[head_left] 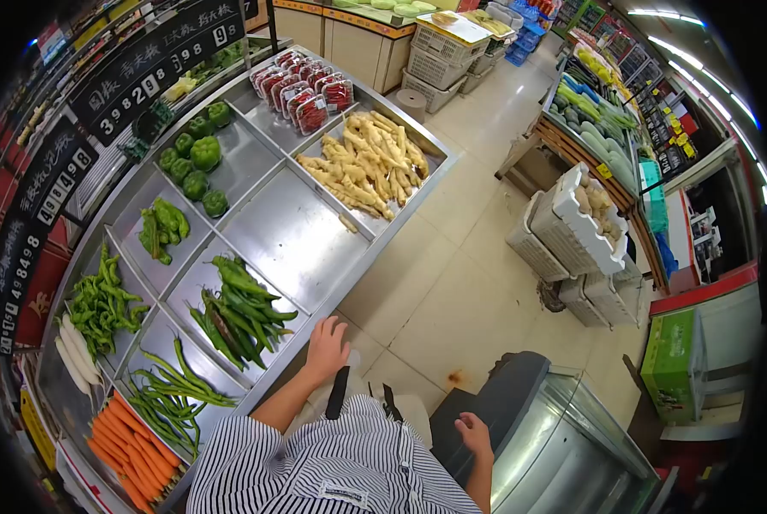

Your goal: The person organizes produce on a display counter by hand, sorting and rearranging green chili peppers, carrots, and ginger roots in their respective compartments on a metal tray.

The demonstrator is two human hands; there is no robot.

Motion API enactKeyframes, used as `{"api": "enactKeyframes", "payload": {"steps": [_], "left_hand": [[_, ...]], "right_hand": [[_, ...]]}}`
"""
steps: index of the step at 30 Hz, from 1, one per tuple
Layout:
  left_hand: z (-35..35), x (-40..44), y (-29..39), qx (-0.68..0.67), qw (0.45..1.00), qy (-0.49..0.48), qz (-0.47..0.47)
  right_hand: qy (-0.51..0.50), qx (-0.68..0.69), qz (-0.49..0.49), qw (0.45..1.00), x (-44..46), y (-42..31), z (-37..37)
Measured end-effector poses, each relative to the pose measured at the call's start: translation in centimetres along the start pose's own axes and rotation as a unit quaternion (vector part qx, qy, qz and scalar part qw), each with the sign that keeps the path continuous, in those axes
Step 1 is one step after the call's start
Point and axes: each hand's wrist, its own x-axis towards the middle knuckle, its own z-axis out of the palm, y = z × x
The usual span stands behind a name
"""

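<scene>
Now | left hand (325,347): released, fingers spread, just beside stand's (293,227) near edge | right hand (475,433): released, fingers loosely bent, near dark panel (520,394) | peppers (242,317): compartment along near edge | carrots (133,454): near-left corner | ginger (375,163): near-right corner

Bright white light falls from ceiling tubes (675,52) at upper right. Glare streaks the metal tray (302,206), which shades the floor (456,248) beside it. Fisheye distortion bends the edges (the corners go black); distant detail is soft.
</scene>
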Motion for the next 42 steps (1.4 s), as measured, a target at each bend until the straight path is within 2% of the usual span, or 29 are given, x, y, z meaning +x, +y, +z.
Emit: {"api": "enactKeyframes", "payload": {"steps": [10, 13, 17, 21, 25, 29, 32, 34, 35, 40, 42], "left_hand": [[3.2, 6.2, -0.3, 0.076, 0.985, -0.059, -0.144], [3.7, 7.4, 0.5, 0.102, 0.977, -0.042, -0.182], [3.5, 8.4, 1.5, 0.127, 0.964, -0.033, -0.23], [4.1, 8.9, 3.1, 0.085, 0.953, -0.044, -0.288], [6.7, 8.5, 4.7, 0.093, 0.928, -0.044, -0.359], [7.8, 9.0, 5.6, 0.042, 0.911, -0.025, -0.409], [9.2, 8.9, 5.0, 0.025, 0.906, 0.005, -0.423], [9.7, 9.0, 4.8, 0.027, 0.899, 0.001, -0.438], [10.0, 9.1, 4.7, 0.028, 0.894, -0.011, -0.448], [12.2, 9.7, 4.4, 0.07, 0.868, -0.093, -0.483], [12.2, 10.1, 4.4, 0.046, 0.861, -0.083, -0.499]], "right_hand": [[-0.068, -0.039, -0.002, 0.997, 15.4, -3.7, -4.9], [-0.066, -0.027, -0.048, 0.996, 21.8, -3.9, -7.6], [-0.09, -0.088, -0.103, 0.987, 31.8, -3.8, -11.4], [-0.094, -0.125, -0.162, 0.974, 40.3, -10.4, -17.1], [-0.1, -0.075, -0.214, 0.969, 48.2, -17.7, -19.8], [-0.126, -0.034, -0.244, 0.961, 51.9, -27.0, -19.8], [-0.178, -0.029, -0.266, 0.947, 53.8, -31.2, -17.1], [-0.198, -0.087, -0.295, 0.931, 54.3, -33.1, -15.1], [-0.207, -0.117, -0.313, 0.919, 54.7, -34.1, -14.2], [-0.234, -0.091, -0.332, 0.909, 58.2, -38.5, -11.6], [-0.241, -0.077, -0.321, 0.913, 60.4, -41.0, -10.7]]}}
